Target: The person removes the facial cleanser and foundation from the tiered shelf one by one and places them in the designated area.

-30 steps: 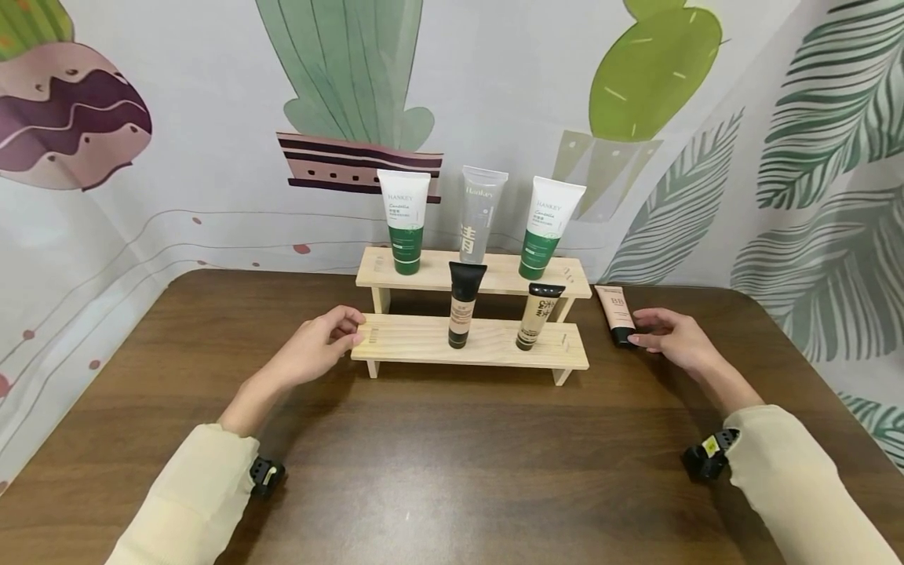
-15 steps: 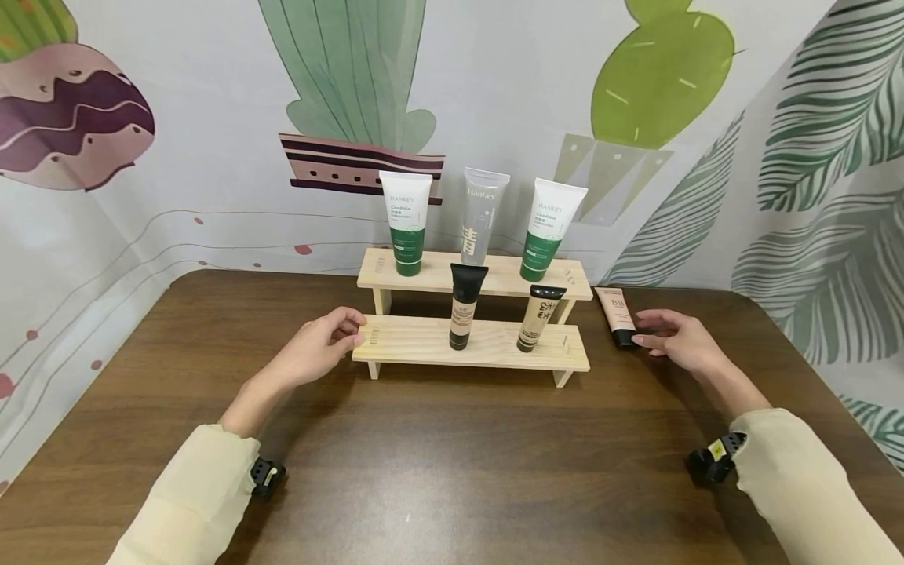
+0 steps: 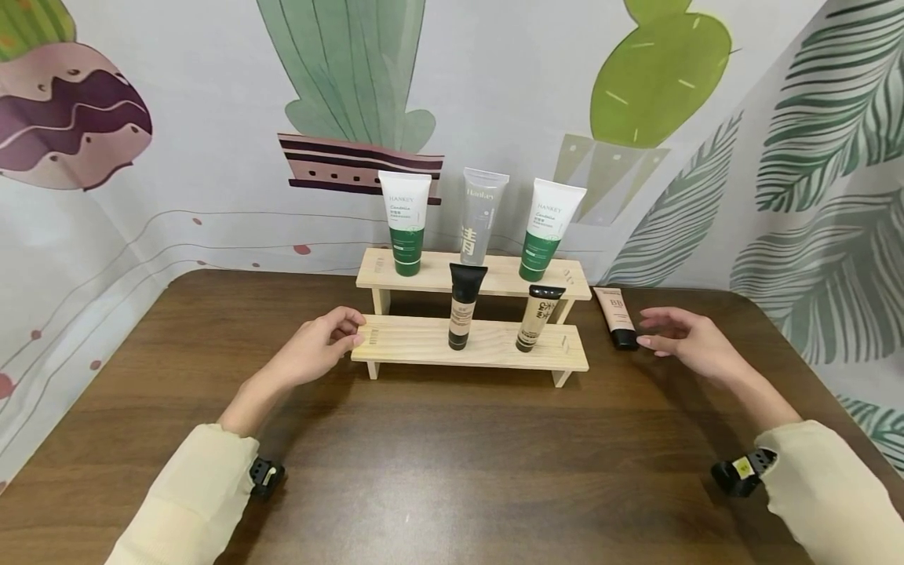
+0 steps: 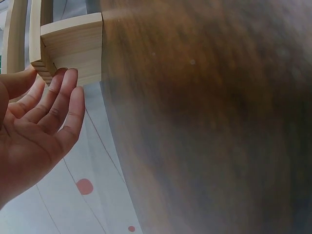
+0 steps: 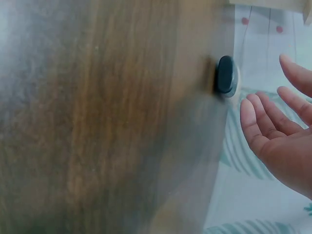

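Observation:
My left hand (image 3: 318, 345) grips the left end of the lower step of a wooden display stand (image 3: 410, 337). In the left wrist view its thumb and fingers (image 4: 73, 97) lie at the corner of the board. Beside the stand, a pink BB cream tube (image 3: 616, 311) with a black cap lies on the table. My right hand (image 3: 692, 341) hovers just right of that cap, fingers loosely bent and holding nothing. The right wrist view shows the cap (image 5: 225, 75) apart from the fingertips.
Two white-and-green tubes (image 3: 406, 227) and a clear tube (image 3: 480, 216) stand on the upper step. A black-capped beige tube (image 3: 462, 310) and a gold tube (image 3: 537, 318) stand on the lower one. Behind the brown table (image 3: 452, 455) hangs a cactus-print cloth (image 3: 508, 78).
My right hand has drawn back to the right, away from the BB cream tube, which stays lying in place. My left hand keeps its grip on the stand.

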Demonstrator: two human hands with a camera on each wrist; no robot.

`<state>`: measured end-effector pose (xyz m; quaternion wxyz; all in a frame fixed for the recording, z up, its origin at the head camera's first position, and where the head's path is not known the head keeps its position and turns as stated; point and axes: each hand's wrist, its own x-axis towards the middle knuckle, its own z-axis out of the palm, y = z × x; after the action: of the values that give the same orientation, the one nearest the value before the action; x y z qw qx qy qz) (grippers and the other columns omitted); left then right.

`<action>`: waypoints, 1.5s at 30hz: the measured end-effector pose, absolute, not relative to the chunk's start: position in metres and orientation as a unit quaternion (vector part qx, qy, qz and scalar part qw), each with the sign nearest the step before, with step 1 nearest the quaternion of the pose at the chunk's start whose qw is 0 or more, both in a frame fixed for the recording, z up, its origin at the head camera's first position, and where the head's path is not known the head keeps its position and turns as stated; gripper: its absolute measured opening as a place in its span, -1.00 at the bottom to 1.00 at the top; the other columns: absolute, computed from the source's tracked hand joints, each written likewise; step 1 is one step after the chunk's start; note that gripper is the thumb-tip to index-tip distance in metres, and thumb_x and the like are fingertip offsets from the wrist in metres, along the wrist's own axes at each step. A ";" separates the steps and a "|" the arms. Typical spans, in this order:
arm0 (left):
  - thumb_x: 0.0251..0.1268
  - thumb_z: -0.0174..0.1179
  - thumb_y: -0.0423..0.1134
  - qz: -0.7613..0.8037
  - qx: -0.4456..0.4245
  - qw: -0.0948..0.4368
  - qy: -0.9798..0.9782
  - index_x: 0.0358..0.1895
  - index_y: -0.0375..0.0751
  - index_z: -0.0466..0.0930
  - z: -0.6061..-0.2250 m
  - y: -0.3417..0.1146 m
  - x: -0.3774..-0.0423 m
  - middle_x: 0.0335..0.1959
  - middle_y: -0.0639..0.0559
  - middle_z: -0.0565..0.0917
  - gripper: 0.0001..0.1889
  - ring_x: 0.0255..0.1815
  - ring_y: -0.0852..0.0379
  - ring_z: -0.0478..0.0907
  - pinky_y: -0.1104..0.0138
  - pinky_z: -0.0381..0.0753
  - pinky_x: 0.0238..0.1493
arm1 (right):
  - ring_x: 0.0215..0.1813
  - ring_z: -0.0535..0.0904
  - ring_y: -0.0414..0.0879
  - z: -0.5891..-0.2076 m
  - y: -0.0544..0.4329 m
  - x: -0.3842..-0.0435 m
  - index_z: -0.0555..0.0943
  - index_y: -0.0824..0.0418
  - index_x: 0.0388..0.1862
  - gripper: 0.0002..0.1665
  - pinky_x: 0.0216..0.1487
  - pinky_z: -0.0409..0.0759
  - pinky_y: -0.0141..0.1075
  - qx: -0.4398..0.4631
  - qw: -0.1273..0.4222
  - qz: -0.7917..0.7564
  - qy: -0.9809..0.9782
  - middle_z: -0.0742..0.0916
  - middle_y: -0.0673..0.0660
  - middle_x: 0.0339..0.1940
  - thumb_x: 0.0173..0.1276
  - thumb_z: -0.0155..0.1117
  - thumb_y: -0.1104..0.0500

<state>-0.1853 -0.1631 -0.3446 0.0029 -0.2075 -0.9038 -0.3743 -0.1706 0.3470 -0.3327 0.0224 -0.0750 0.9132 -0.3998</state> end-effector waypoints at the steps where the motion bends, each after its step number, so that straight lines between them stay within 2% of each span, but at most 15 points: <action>1: 0.25 0.10 -0.42 -0.374 -0.207 0.002 -0.904 -0.10 -0.35 0.45 -0.345 -0.163 -0.185 -0.32 -0.11 0.60 -0.82 -0.27 0.01 0.52 0.19 0.46 -0.20 | -0.26 0.60 -0.18 -0.331 0.346 -0.169 0.32 0.43 0.19 -0.42 -0.30 0.60 -0.22 -0.077 0.024 -0.398 0.914 0.50 0.45 0.04 0.29 0.21 0.16; 4: 0.25 0.09 -0.42 -0.374 -0.206 0.000 -0.905 -0.10 -0.35 0.44 -0.345 -0.164 -0.186 -0.32 -0.11 0.59 -0.82 -0.27 0.01 0.52 0.20 0.46 -0.21 | -0.26 0.61 -0.13 -0.326 0.341 -0.165 0.35 0.36 0.18 -0.42 -0.30 0.60 -0.22 -0.082 0.025 -0.389 0.917 0.53 0.40 0.01 0.26 0.24 0.13; 9: 0.25 0.09 -0.42 -0.375 -0.206 0.000 -0.904 -0.09 -0.35 0.44 -0.346 -0.164 -0.186 -0.32 -0.11 0.59 -0.82 -0.28 0.02 0.52 0.20 0.46 -0.22 | -0.24 0.55 -0.28 -0.320 0.329 -0.158 0.41 0.31 0.14 -0.45 -0.30 0.56 -0.32 -0.109 0.011 -0.375 0.921 0.59 0.28 -0.07 0.21 0.30 0.14; 15: 0.25 0.09 -0.43 -0.376 -0.206 0.002 -0.903 -0.09 -0.34 0.44 -0.346 -0.164 -0.186 -0.30 -0.11 0.59 -0.82 -0.25 0.01 0.52 0.19 0.46 -0.20 | -0.23 0.55 -0.28 -0.314 0.314 -0.151 0.46 0.33 0.07 -0.50 -0.29 0.50 -0.47 -0.158 -0.011 -0.367 0.917 0.64 0.13 -0.16 0.16 0.34 0.23; 22: 0.25 0.08 -0.43 -0.378 -0.210 0.000 -0.902 -0.09 -0.33 0.44 -0.345 -0.165 -0.186 -0.33 -0.10 0.59 -0.82 -0.32 0.04 0.51 0.21 0.46 -0.24 | -0.25 0.57 -0.23 -0.309 0.294 -0.142 0.50 0.29 0.02 -0.54 -0.29 0.50 -0.45 -0.208 -0.008 -0.376 0.903 0.64 0.04 -0.18 0.12 0.36 0.28; 27: 0.24 0.09 -0.43 -0.379 -0.212 0.003 -0.901 -0.09 -0.34 0.44 -0.345 -0.165 -0.185 -0.34 -0.10 0.59 -0.82 -0.33 0.04 0.51 0.23 0.46 -0.26 | -0.23 0.57 -0.16 -0.306 0.278 -0.136 0.51 0.27 0.02 -0.54 -0.29 0.51 -0.43 -0.232 0.000 -0.373 0.898 0.64 0.06 -0.18 0.11 0.36 0.28; 34: 0.24 0.09 -0.43 -0.376 -0.210 0.001 -0.902 -0.09 -0.33 0.44 -0.345 -0.164 -0.187 -0.33 -0.11 0.60 -0.81 -0.33 0.05 0.52 0.23 0.46 -0.27 | -0.22 0.59 -0.07 -0.306 0.258 -0.133 0.52 0.31 -0.01 -0.56 -0.31 0.52 -0.40 -0.274 0.013 -0.392 0.878 0.64 0.17 -0.18 0.10 0.37 0.31; 38: 0.25 0.08 -0.43 -0.378 -0.209 -0.004 -0.902 -0.08 -0.33 0.44 -0.345 -0.164 -0.187 -0.32 -0.11 0.60 -0.81 -0.33 0.05 0.52 0.23 0.46 -0.26 | -0.25 0.59 -0.10 -0.306 0.246 -0.132 0.52 0.32 -0.03 -0.58 -0.35 0.51 -0.38 -0.299 0.020 -0.401 0.865 0.64 0.18 -0.22 0.10 0.36 0.32; 45: 0.23 0.08 -0.44 -0.378 -0.209 0.006 -0.902 -0.10 -0.32 0.44 -0.344 -0.163 -0.185 -0.34 -0.08 0.59 -0.81 -0.35 0.07 0.51 0.26 0.46 -0.30 | -0.19 0.58 -0.02 -0.307 0.225 -0.132 0.50 0.33 0.01 -0.55 -0.28 0.56 -0.35 -0.310 0.044 -0.411 0.856 0.63 0.17 -0.14 0.12 0.35 0.31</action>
<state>-0.1851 -0.1631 -0.3443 0.0063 -0.2086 -0.9018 -0.3784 -0.1316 0.2251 -0.3068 0.0439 -0.3101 0.8560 -0.4112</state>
